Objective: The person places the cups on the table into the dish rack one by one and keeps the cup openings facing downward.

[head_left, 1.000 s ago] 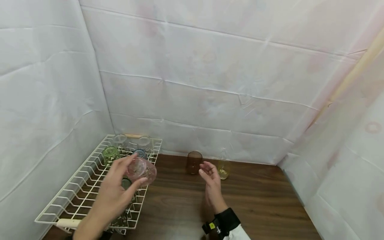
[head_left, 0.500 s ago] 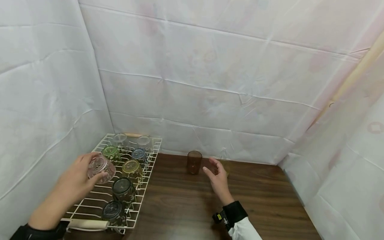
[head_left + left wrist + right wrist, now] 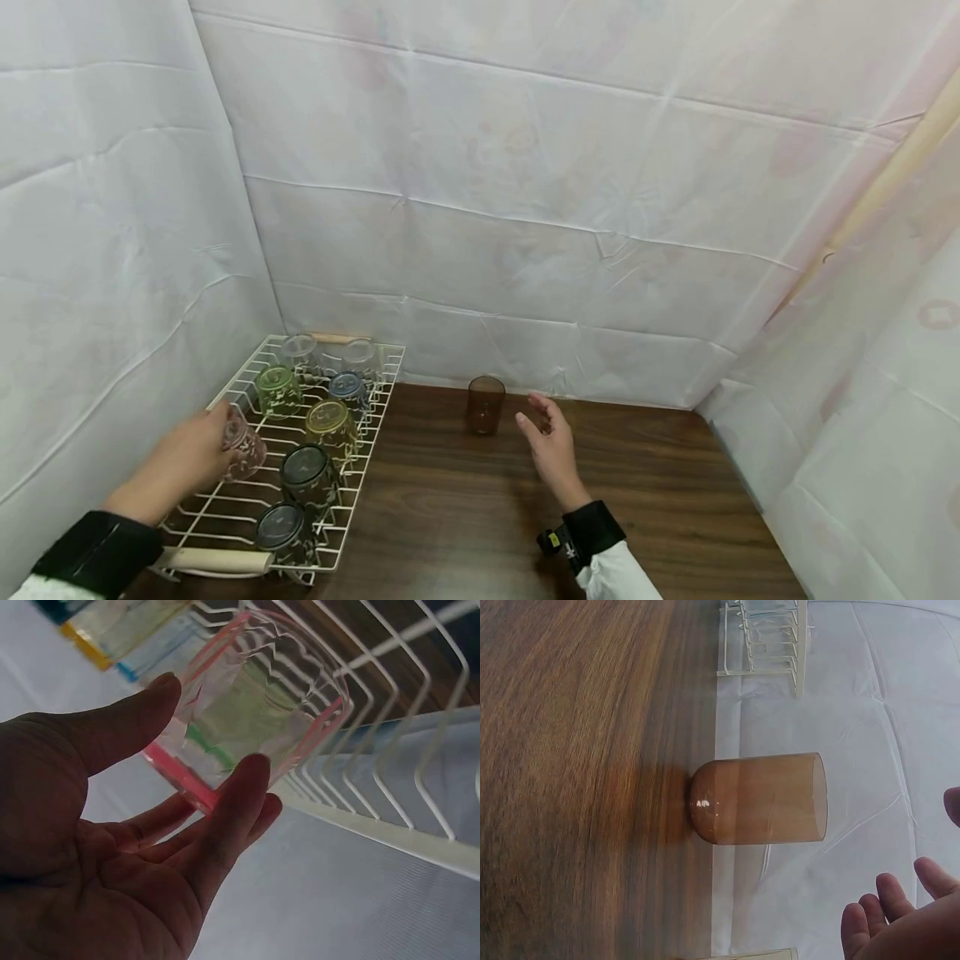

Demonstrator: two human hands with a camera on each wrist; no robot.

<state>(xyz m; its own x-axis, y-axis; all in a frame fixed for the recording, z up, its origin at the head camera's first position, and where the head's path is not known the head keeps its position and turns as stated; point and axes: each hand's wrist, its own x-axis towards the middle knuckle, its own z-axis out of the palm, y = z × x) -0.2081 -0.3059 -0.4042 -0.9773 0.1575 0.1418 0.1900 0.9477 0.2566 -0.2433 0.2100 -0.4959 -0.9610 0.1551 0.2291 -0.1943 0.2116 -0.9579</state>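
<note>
My left hand (image 3: 183, 454) grips a pink-tinted drinking glass (image 3: 246, 457), which is upside down at the left side of a white wire rack (image 3: 390, 834). The left wrist view has the thumb on one side of this glass and the fingers on the other; whether its rim touches the wires I cannot tell. Above the table, my right hand (image 3: 557, 458) holds nothing, its fingers loosely bent. A brown glass (image 3: 486, 407) stands upright just left of that hand, apart from it. Behind the hand a yellow glass is mostly hidden, its edge (image 3: 769, 955) peeking into the right wrist view.
Upside-down glasses fill part of the rack: green (image 3: 278, 392), blue (image 3: 348, 387), yellow (image 3: 331, 423), dark ones (image 3: 307, 471) and clear ones (image 3: 362, 357). A wooden handle (image 3: 217, 561) forms the rack's near end. White sheeting (image 3: 480, 208) walls the brown table (image 3: 450, 517).
My left hand has carried the pink glass leftward from over the rack's right row, then lowered it at the left side. My right hand has drifted slightly right, away from the brown glass.
</note>
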